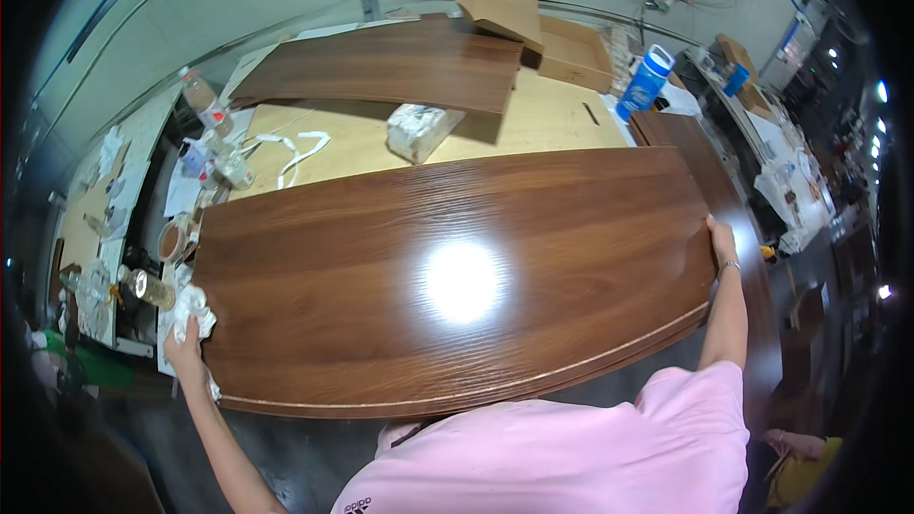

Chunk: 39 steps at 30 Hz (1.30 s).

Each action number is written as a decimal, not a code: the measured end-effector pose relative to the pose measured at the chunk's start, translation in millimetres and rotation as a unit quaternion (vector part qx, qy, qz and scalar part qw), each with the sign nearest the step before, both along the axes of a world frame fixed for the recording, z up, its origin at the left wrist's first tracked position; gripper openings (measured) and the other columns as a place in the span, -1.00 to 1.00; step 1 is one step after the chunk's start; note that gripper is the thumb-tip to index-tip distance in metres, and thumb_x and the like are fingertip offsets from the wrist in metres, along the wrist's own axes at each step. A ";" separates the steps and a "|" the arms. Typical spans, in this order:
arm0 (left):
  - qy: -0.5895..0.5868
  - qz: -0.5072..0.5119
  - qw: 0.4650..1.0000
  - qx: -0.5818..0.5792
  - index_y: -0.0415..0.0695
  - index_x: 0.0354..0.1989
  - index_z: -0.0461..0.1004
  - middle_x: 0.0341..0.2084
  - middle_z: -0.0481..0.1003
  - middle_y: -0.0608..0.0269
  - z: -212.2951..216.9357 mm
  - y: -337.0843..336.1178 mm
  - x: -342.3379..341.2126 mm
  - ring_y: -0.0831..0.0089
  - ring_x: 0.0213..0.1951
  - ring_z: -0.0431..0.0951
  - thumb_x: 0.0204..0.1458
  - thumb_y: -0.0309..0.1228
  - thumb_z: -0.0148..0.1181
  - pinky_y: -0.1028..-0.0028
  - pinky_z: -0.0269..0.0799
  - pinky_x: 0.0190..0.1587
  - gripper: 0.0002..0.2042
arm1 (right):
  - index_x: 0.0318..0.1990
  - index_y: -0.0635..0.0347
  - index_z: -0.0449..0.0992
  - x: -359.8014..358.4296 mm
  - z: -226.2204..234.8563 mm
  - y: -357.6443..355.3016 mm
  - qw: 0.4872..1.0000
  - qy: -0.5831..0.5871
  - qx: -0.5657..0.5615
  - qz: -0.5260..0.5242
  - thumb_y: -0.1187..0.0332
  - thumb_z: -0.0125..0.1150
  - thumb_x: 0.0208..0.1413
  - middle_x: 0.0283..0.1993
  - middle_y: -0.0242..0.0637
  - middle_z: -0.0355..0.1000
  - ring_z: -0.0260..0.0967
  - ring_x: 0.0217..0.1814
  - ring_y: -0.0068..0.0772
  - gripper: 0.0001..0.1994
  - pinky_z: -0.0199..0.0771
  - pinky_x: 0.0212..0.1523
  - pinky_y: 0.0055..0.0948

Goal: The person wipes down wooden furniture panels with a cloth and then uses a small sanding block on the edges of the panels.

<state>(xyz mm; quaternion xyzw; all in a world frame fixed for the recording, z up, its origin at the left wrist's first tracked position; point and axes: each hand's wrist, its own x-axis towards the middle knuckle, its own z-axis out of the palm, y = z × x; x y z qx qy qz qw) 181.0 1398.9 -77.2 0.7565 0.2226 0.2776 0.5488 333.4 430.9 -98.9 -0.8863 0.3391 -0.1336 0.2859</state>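
Note:
A large brown wood-grain panel lies in front of me, its glossy face up with a bright light reflected in the middle. Its near edge is curved and shows a paler line. More panel edges show just beneath it at the lower right. My left hand is closed on a crumpled white cloth at the panel's left end. At the opposite end, my right hand grips the panel's edge, with its thumb side toward the top face and the other fingers mostly hidden.
Behind lie another brown panel, a white wrapped block, an open cardboard box and a blue bottle. Tape rolls, a jar and a clear bottle crowd the left. A long brown board runs along the right.

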 end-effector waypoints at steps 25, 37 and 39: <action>0.068 0.057 0.974 0.210 -0.35 0.00 0.55 -0.20 0.62 0.06 -14.1 53.6 9.3 0.40 -0.19 0.57 0.19 -0.17 0.22 0.35 0.45 -0.08 -0.57 | -0.11 0.52 0.56 -48.5 24.7 36.3 0.983 0.087 -0.163 0.001 -0.11 -0.18 0.27 -0.03 0.38 0.45 0.38 0.14 0.34 -0.31 0.32 0.19 0.01; 0.066 -0.125 0.911 0.388 -0.30 0.21 0.36 0.15 0.44 -0.11 62.6 -132.9 7.9 0.00 0.18 0.44 -0.05 -0.06 0.39 0.18 0.31 0.24 -0.28 | -0.10 0.37 0.55 -27.0 -1.0 5.1 0.946 0.127 -0.297 0.014 -0.10 -0.14 0.32 -0.09 0.24 0.51 0.44 0.03 0.29 -0.40 0.40 0.01 0.08; -0.020 -0.113 0.897 0.428 -0.31 0.18 0.40 0.12 0.46 -0.12 65.2 -121.7 7.8 0.00 0.15 0.47 -0.03 -0.12 0.40 0.21 0.35 0.20 -0.33 | -0.06 0.38 0.54 -26.9 0.7 12.2 0.944 0.015 -0.329 0.001 -0.05 -0.08 0.31 -0.07 0.23 0.51 0.45 0.04 0.23 -0.45 0.42 0.03 0.01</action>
